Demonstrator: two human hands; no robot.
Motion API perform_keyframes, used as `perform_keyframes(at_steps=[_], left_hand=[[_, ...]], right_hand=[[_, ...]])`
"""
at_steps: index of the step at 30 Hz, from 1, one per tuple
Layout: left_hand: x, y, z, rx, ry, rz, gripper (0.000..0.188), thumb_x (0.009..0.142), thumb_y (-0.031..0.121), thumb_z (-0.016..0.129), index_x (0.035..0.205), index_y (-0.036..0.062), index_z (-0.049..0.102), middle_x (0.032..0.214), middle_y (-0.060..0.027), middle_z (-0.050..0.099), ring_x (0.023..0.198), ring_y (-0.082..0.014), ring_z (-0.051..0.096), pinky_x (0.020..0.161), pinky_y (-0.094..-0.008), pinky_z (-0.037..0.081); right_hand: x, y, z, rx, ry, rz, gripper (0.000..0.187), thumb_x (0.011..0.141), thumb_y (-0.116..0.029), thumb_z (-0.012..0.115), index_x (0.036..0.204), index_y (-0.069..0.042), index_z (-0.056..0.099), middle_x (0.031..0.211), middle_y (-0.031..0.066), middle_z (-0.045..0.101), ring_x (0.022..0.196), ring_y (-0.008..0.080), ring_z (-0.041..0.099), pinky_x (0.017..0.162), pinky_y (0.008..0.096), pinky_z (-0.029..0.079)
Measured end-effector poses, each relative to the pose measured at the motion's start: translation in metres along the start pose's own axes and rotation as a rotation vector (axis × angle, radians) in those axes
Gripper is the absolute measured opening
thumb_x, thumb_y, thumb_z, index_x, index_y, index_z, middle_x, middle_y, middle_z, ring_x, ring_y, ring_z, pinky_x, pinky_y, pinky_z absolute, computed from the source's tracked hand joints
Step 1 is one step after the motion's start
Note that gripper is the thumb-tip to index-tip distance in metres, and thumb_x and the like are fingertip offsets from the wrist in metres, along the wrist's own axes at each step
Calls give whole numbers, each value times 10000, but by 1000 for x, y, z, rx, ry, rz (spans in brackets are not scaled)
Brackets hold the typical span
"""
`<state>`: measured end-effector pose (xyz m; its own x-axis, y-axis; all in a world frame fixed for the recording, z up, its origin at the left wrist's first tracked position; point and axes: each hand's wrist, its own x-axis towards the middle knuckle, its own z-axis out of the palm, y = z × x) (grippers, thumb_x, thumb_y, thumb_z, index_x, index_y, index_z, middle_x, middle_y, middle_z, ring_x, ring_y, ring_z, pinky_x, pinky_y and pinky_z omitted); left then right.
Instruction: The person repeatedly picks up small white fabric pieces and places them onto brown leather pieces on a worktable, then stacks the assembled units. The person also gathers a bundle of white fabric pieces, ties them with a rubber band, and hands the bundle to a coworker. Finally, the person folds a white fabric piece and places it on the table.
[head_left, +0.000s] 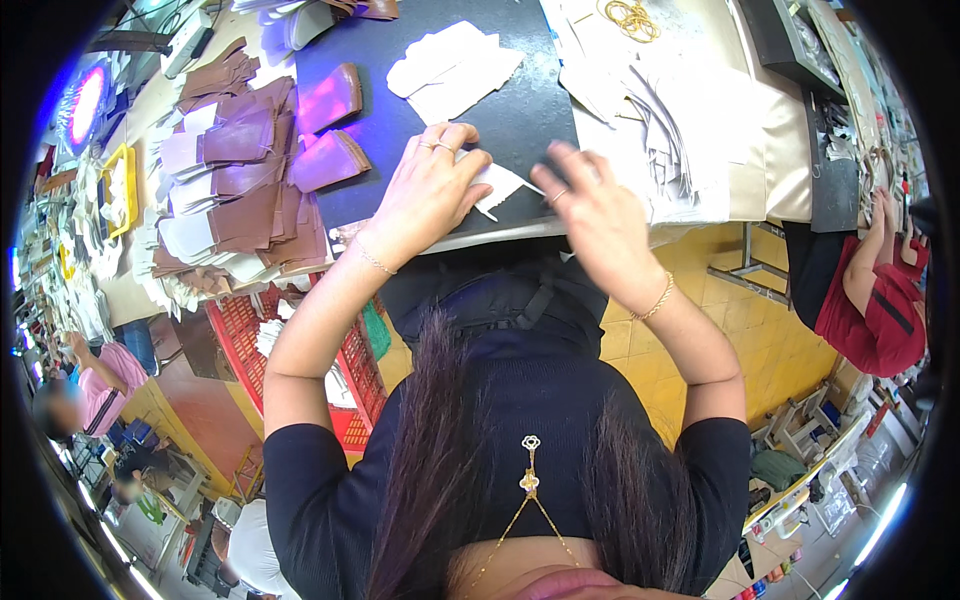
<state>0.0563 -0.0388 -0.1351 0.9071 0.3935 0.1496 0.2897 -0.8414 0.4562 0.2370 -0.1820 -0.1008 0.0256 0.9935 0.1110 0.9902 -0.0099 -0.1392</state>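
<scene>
My left hand (430,185) rests at the near edge of a black mat (400,195), its fingers bent and pressed onto a small white piece (503,190) with a ragged edge. Part of that piece is hidden under the fingers. Just to its right hovers my right hand (600,215), its fingertips smeared by motion beside the thin pointed end of the white piece. Whether they grip it I cannot make out. Farther back on the mat lies a loose stack of white pieces (455,72).
Left of the mat are piles of brown and white strips (235,150) and two small brown stacks (333,160). To the right lie thin grey strips (665,130) and a yellow cord coil (632,18). A red crate (357,375) stands below the table. Other people sit at both sides.
</scene>
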Motion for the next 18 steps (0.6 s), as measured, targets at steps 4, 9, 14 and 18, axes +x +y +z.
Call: perform_keyframes(at_steps=[4,9,14,18], left_hand=[[-2,3,-3,-84,-93,-132,351,789,197,769,1085,68,630,1024,-102,567,1048,-294,533,923,-395,423],[-2,7,-4,-265,-94,-343,263,790,160,763,991,43,641,977,-116,568,1006,-319,543,882,-409,434],[0,13,-13,-443,-138,-464,224,812,135,744,967,12,640,879,-136,638,889,-308,624,820,-390,477],[-5,21,-19,-595,-131,-566,239,820,147,754,968,-6,646,832,-108,681,802,-197,644,743,-327,494]], right_hand=[[-3,19,-12,251,-145,483,402,855,-135,692,1250,-116,622,1080,98,636,921,277,641,760,370,522],[-14,5,-6,409,20,373,406,883,-97,676,1278,-67,589,975,130,610,864,290,627,780,379,505],[-12,-9,-3,630,12,459,372,844,-120,726,1201,-54,650,902,111,566,795,243,583,731,345,487],[5,-4,1,706,5,408,278,809,-170,771,1048,-42,712,855,93,555,733,214,556,678,323,468]])
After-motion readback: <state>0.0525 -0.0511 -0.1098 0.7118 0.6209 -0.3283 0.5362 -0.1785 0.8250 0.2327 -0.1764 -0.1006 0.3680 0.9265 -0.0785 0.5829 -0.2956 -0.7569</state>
